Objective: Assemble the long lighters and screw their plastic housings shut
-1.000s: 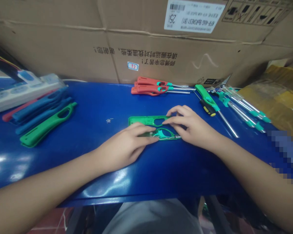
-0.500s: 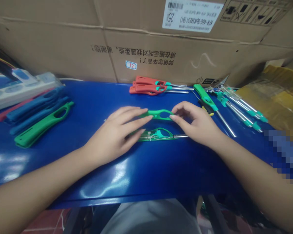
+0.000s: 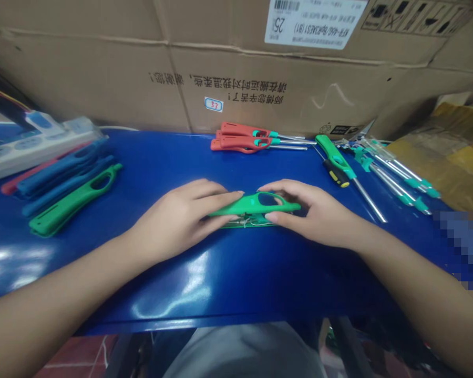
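Note:
A green lighter shell half (image 3: 256, 202) lies over its matching lower half (image 3: 242, 224), whose inner parts and thin wires show through the gap along the near side. My left hand (image 3: 189, 212) is closed on the left end of the upper shell, fingers above and below it. With the thumb on the near edge and the fingers behind, my right hand (image 3: 307, 210) grips the end by the trigger loop. The lower half's metal tube is hidden by my right hand.
Red lighters (image 3: 240, 142) lie by the cardboard box (image 3: 122, 79). At right are a green lighter (image 3: 333, 152), a screwdriver (image 3: 336, 173) and metal tubes (image 3: 394, 178). Loose blue shells (image 3: 59, 173), a green shell (image 3: 74, 202) and a power strip (image 3: 35, 144) occupy the left.
Both hands have brought the upper green shell toward me and down, from behind the lower half to on top of it. It now covers most of the inner parts.

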Demonstrator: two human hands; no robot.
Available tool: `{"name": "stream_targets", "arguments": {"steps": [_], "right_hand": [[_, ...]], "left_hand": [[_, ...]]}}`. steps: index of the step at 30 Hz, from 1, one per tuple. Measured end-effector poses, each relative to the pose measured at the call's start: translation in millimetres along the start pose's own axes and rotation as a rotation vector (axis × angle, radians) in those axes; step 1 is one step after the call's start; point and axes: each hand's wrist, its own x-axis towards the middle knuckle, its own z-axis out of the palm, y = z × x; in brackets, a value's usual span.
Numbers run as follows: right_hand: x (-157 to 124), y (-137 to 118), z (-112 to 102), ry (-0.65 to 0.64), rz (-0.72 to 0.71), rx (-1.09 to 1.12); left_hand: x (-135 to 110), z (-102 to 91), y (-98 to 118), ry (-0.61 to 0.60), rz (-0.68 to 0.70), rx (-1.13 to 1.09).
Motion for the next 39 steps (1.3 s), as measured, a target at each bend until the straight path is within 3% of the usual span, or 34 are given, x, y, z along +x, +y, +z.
{"name": "stream_targets", "arguments": {"steps": [9,14,28,35,39], "right_hand": [[1.2,3.7,0.7,-0.050,-0.135,-0.205],[0.4,2.1,1.8,-0.079,-0.119,-0.236],[0.2,6.3,5.3,-0.105,-0.113,-0.318],[-1.8,5.0,5.2,-0.088,-0.330,-0.651],[-2.9,5.2,3.5,-0.066,-0.409,-0.682]], "left_hand": [[-0.6,0.3,1.3,-0.137,-0.065,-0.114],[0.7,-0.3,1.5,-0.220,-0.093,-0.121],[0.5,-2.5,2.8,-0.272,-0.093,-0.029],[-3.6,0.4,5.5,-0.237,0.022,0.141],[-5.1,2.6,1.6,-0.210,-0.008,0.074]]}}
